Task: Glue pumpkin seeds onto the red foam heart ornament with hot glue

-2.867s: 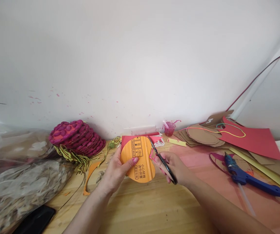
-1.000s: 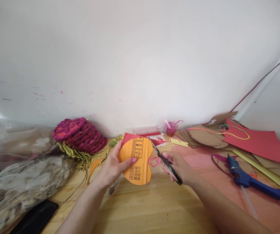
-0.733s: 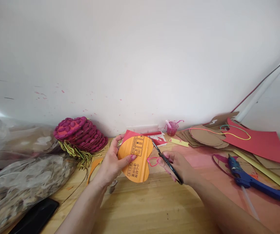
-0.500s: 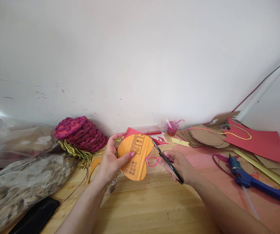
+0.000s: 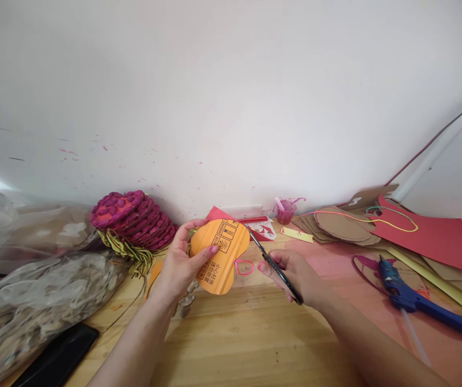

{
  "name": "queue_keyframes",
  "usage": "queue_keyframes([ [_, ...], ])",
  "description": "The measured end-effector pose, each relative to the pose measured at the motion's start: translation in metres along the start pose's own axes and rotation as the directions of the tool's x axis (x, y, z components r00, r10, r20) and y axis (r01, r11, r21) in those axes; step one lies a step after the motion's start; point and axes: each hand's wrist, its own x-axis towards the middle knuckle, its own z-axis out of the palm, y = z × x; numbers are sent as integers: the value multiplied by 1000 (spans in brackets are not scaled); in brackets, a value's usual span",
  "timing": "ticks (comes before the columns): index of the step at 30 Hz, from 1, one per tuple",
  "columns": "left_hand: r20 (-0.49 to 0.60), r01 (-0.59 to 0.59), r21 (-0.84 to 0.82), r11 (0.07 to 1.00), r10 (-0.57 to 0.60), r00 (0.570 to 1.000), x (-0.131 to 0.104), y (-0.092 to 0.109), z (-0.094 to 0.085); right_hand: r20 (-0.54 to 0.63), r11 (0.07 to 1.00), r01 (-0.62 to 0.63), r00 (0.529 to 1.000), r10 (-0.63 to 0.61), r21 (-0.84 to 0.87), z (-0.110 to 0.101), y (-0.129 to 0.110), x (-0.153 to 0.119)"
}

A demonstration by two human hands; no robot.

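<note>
Between its thumb and fingers, my left hand (image 5: 185, 260) holds an orange cardboard cutout (image 5: 223, 252) with black print and rounded lobes. Behind the cutout's top edge, red paper (image 5: 216, 212) sticks up. My right hand (image 5: 289, 274) is closed round black scissors (image 5: 273, 263), whose tips lie at the cutout's upper right edge. A small pink loop (image 5: 245, 267) hangs at the right side of the cutout, short of my right fingertips.
Magenta discs (image 5: 134, 217) are stacked at the left, near plastic bags (image 5: 53, 295) and a black phone (image 5: 59, 355). At the right lie cardboard discs (image 5: 341, 226), red paper (image 5: 436, 231) and a blue glue gun (image 5: 428, 309). A stained cup (image 5: 284, 212) stands by the wall.
The orange cutout has tilted and shifted slightly left in my left hand. The pink loop has moved left with it, away from my right fingers.
</note>
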Motion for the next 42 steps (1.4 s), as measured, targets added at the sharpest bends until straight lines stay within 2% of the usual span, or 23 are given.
queue_keyframes([
  [9, 21, -52, 54, 997, 50, 999, 7, -7, -15, 12, 998, 15, 1000, -15, -63, 1, -2, -1],
  [18, 130, -62, 144, 988, 43, 991, 7, -8, -17, 25, 999, -16, 1000, 18, -45, 2, 13, 3],
  [26, 114, -59, 149, 987, 42, 993, 6, -5, -15, 49, 1000, -17, 999, 17, -5, 1, 6, 1],
  [36, 103, -58, 186, 981, 40, 994, 6, 2, -20, 36, 996, -41, 998, 44, -76, 1, 0, 0],
  [42, 113, -40, 189, 981, 19, 993, 9, 4, -24, 68, 997, -34, 997, 39, -75, 0, 0, -1],
])
